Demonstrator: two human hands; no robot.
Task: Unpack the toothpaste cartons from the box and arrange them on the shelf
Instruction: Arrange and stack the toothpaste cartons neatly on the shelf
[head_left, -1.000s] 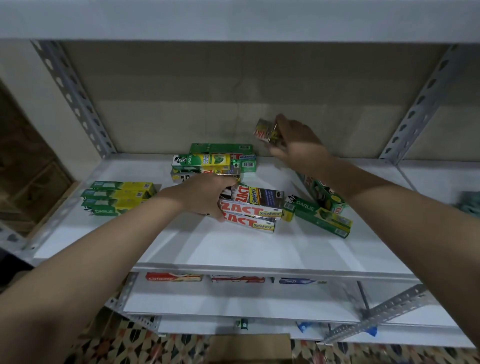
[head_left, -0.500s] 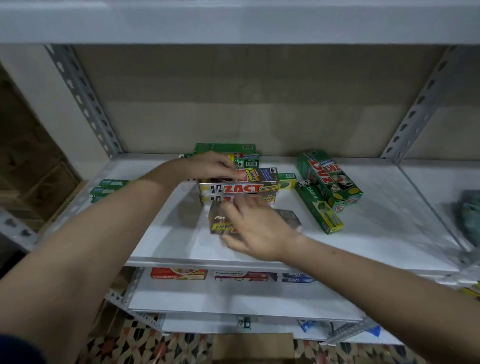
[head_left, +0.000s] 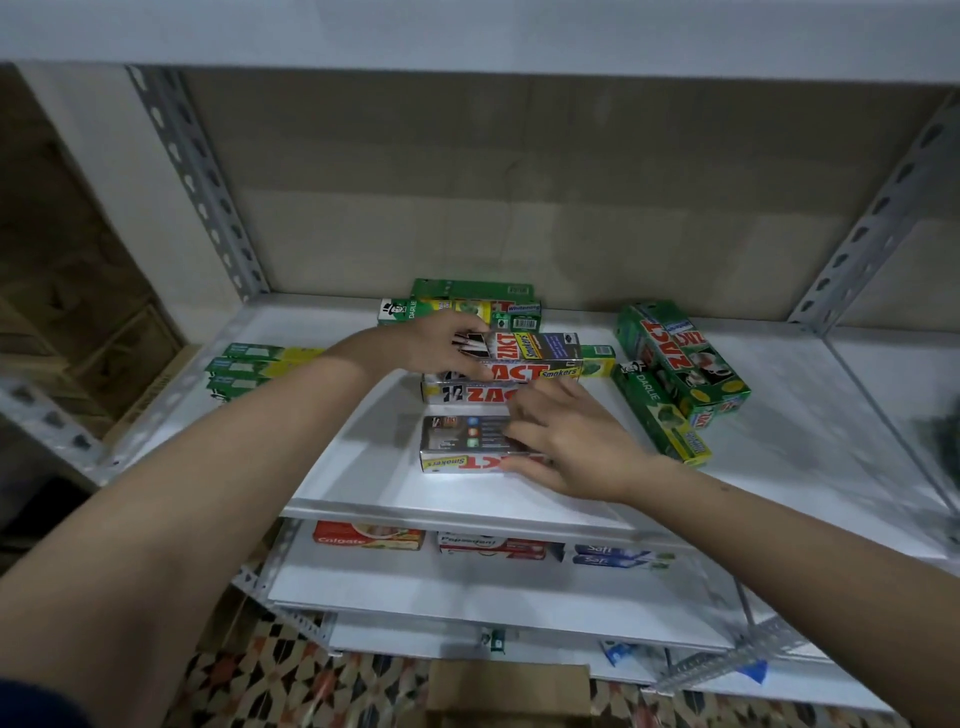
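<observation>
Your right hand (head_left: 566, 447) grasps the silver Zact carton (head_left: 467, 444) by its right end, flat near the shelf (head_left: 363, 483) front edge; your left hand (head_left: 441, 340) presses on the Zact stack (head_left: 524, 364) behind. It likely handles light, stiff and crushable, so hold the long edges. Your fingers hide its right end; the box (head_left: 509, 691) is cut off below.

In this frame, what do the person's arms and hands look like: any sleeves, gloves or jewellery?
Both forearms are bare. The left hand and right hand wear no gloves, and no rings or watch show. A dark blue sleeve edge appears at the left arm's lower end.
</observation>
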